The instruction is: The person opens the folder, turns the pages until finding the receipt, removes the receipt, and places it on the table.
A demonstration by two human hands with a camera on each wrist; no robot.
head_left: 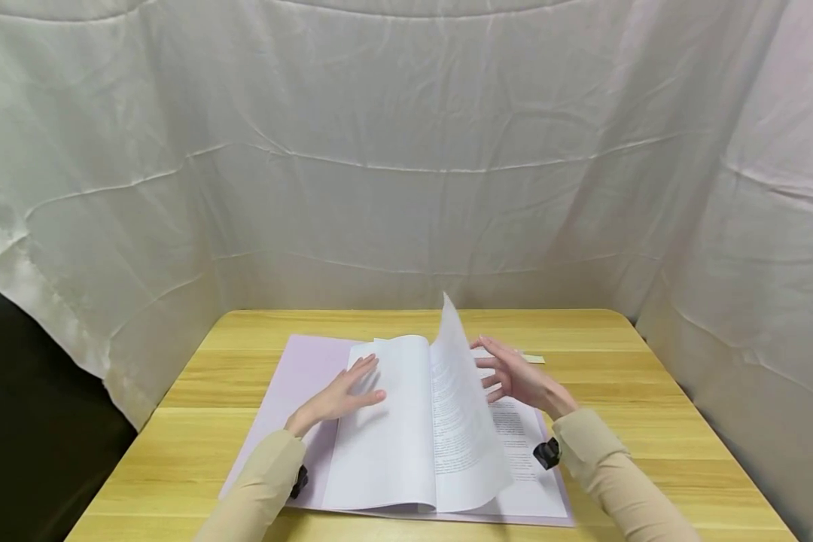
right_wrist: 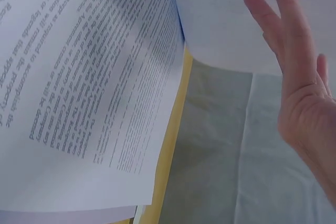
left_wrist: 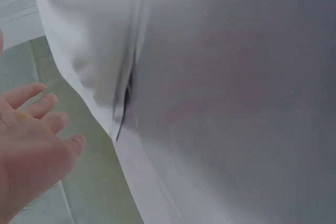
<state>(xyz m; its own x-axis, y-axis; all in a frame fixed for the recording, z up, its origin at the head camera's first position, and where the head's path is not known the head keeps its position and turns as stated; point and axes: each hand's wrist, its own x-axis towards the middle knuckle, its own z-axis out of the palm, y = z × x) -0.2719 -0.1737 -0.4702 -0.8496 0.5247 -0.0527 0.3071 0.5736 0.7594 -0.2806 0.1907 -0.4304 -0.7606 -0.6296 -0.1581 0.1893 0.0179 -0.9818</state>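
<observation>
An open document folder with a lilac cover point(head_left: 315, 354) lies on the table, holding a stack of paper sheets. One printed sheet point(head_left: 457, 406) stands raised and curved near the middle, its top corner upright. My right hand point(head_left: 515, 373) is at that sheet's right side, fingers spread and extended. Whether the fingertips touch the sheet I cannot tell. Over the blank left-hand page point(head_left: 386, 421) is my left hand point(head_left: 342, 395), its fingers straight and the thumb apart. The right wrist view shows a page of printed text point(right_wrist: 105, 77) beside the right hand point(right_wrist: 302, 82).
The wooden table point(head_left: 650, 421) extends around the folder. A small pale yellow strip point(head_left: 534, 359) lies by the folder's top right. Grey-white cloth point(head_left: 406, 203) hangs behind and at both sides. Something black point(head_left: 27, 421) shows at the lower left. A dark wrist device point(head_left: 547, 453) sits at the right cuff.
</observation>
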